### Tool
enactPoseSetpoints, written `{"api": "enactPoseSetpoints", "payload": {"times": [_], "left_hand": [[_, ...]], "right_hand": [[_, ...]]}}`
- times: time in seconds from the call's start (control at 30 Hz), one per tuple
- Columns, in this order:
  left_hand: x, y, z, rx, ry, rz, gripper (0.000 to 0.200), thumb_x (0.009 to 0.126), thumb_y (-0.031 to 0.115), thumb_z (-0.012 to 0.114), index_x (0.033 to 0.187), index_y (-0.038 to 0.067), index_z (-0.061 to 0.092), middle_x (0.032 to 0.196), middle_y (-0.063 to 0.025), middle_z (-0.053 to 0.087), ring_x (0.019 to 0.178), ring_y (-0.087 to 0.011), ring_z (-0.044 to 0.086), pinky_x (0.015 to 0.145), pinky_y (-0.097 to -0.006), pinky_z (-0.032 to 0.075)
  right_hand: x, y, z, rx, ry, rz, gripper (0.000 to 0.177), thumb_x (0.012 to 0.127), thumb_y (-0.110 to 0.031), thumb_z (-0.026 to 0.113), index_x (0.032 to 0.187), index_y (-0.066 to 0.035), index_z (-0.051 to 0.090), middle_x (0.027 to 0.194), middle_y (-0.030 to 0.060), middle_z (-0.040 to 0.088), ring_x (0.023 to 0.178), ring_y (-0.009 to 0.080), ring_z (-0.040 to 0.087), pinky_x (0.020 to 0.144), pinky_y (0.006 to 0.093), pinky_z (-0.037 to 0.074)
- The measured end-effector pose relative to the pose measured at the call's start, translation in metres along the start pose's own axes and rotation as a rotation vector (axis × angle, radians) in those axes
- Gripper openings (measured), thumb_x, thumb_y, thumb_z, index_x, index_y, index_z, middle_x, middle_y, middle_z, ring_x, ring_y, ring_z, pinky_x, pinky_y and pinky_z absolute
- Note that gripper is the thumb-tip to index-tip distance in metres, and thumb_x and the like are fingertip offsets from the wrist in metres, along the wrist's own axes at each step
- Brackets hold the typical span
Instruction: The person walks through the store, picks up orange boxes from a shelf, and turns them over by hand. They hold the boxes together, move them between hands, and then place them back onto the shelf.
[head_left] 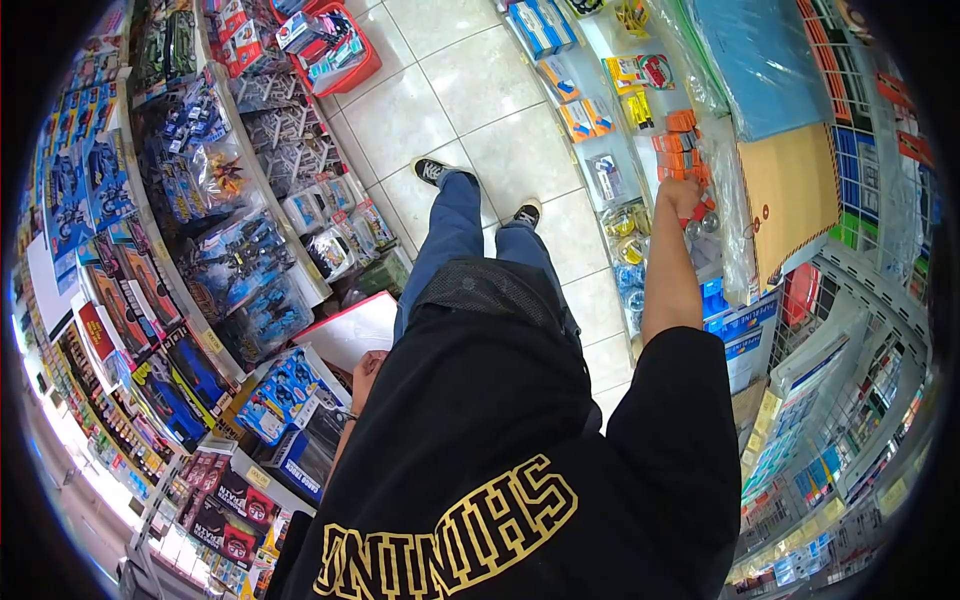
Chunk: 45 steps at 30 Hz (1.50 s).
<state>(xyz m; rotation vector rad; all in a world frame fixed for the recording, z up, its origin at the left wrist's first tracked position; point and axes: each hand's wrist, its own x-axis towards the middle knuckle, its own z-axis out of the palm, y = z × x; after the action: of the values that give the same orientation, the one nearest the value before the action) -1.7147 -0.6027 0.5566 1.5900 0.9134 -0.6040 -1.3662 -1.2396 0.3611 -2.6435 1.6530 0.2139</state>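
Note:
My right arm stretches out to the shelf on the right. My right hand (pixel 681 196) is closed at the near end of a group of small orange packs (pixel 682 150), its fingers bent down among them. What lies inside those fingers I cannot make out. Small red and clear round items (pixel 706 222) sit just beside that hand. My left hand (pixel 368 378) hangs low at my left side with its fingers curled in, partly behind my black shirt (pixel 480 430). It is close to a white panel with a red edge (pixel 350 332).
Toy packs (pixel 250 260) fill the left shelves. A red basket (pixel 350 70) of packaged goods stands on the tiled floor (pixel 470 90) at the top. Brown envelopes (pixel 790 200) and a blue plastic folder (pixel 765 65) lie right of the orange packs, before a wire rack (pixel 860 170).

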Motion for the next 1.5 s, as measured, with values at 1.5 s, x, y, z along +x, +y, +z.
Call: {"api": "enactPoseSetpoints", "payload": {"times": [1.5], "left_hand": [[0.094, 0.144, 0.083, 0.163, -0.126, 0.296, 0.035, 0.098, 0.030, 0.061, 0.116, 0.000, 0.058, 0.086, -0.0075, 0.069, 0.067, -0.0135, 0.067, 0.055, -0.0254, 0.051]], "right_hand": [[-0.107, 0.043, -0.066, 0.983, -0.619, -0.208, 0.039, 0.082, -0.019, 0.073, 0.117, -0.004, 0.062, 0.105, 0.0067, 0.068, 0.087, 0.0183, 0.065, 0.071, 0.0324, 0.051]]}}
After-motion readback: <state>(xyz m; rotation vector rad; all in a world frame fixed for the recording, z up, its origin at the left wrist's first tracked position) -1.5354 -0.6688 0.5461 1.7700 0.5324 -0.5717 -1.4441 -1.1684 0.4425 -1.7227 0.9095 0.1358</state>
